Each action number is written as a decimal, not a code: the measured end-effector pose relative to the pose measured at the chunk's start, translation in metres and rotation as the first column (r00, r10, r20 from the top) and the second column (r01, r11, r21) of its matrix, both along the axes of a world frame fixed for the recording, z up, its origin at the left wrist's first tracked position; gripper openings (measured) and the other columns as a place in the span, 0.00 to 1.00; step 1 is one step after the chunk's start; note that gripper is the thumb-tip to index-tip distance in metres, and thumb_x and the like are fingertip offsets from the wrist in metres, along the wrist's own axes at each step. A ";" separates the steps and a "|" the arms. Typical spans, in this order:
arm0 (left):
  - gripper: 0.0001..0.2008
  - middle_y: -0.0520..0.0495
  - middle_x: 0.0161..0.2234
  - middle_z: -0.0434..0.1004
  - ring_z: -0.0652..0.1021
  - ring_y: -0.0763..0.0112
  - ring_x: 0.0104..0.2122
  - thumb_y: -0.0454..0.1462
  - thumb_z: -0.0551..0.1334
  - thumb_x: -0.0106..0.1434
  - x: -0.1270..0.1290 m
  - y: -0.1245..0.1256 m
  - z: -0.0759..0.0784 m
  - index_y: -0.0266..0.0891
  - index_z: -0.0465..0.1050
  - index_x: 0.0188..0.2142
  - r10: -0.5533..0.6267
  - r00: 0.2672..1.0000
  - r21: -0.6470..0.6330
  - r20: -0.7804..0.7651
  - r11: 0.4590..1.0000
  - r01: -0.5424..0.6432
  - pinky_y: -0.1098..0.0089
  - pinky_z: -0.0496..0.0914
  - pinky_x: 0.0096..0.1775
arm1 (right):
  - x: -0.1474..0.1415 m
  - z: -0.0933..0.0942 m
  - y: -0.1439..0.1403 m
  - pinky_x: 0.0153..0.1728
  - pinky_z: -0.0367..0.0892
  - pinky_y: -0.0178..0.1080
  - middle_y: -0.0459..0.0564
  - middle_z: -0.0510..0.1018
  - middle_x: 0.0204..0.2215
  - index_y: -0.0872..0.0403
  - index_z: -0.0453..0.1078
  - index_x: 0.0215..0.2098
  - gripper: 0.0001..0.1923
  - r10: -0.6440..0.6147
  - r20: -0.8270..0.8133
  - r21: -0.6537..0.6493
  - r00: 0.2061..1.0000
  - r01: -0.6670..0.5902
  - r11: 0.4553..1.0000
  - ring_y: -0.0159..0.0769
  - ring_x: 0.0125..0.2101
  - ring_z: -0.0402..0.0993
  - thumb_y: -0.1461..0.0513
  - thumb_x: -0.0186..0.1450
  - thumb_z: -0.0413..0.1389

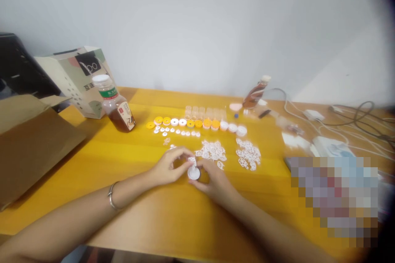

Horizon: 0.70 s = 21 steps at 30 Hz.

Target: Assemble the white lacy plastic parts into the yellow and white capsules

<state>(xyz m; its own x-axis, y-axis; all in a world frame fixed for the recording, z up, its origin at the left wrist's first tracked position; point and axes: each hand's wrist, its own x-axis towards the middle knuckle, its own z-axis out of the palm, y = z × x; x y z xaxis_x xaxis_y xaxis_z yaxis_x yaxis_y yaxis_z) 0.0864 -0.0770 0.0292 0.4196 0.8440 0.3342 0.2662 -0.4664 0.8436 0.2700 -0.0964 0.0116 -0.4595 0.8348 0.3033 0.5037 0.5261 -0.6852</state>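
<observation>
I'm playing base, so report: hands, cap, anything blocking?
Left hand: pinching small piece at cap. Right hand: gripping cap. Loose pieces beyond, none blocking.

Left grip (173, 167) on white part (192, 160), right grip (215, 181) on round piece (194, 174); caps (198, 123) beyond.

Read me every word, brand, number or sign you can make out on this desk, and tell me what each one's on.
"东方", on the green band of the large left bottle; the rest of its label is too blurred.
"互连", apparently, on the paper bag, partly hidden by that bottle.
White lettering on the tilted bottle at the back: too blurred to read.
Round white piece in the right hand: no lettering visible.
</observation>
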 end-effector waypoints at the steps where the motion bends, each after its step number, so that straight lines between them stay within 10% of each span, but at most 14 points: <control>1: 0.07 0.47 0.32 0.73 0.72 0.72 0.32 0.37 0.57 0.60 -0.001 0.000 0.001 0.36 0.69 0.37 -0.021 0.999 0.028 -0.029 0.999 0.022 0.71 0.67 0.38 | 0.000 0.000 0.001 0.36 0.65 0.40 0.48 0.74 0.32 0.51 0.65 0.36 0.12 -0.008 -0.007 -0.003 1.000 0.008 1.000 0.39 0.33 0.70 0.63 0.54 0.59; 21: 0.06 0.47 0.30 0.70 0.71 0.71 0.31 0.36 0.54 0.62 -0.006 0.004 0.002 0.37 0.67 0.32 -0.161 0.950 0.152 -0.266 0.966 0.207 0.70 0.64 0.36 | 0.000 -0.003 0.003 0.41 0.66 0.42 0.49 0.76 0.37 0.50 0.64 0.42 0.18 -0.020 -0.105 -0.122 0.994 0.007 0.993 0.39 0.38 0.72 0.63 0.54 0.60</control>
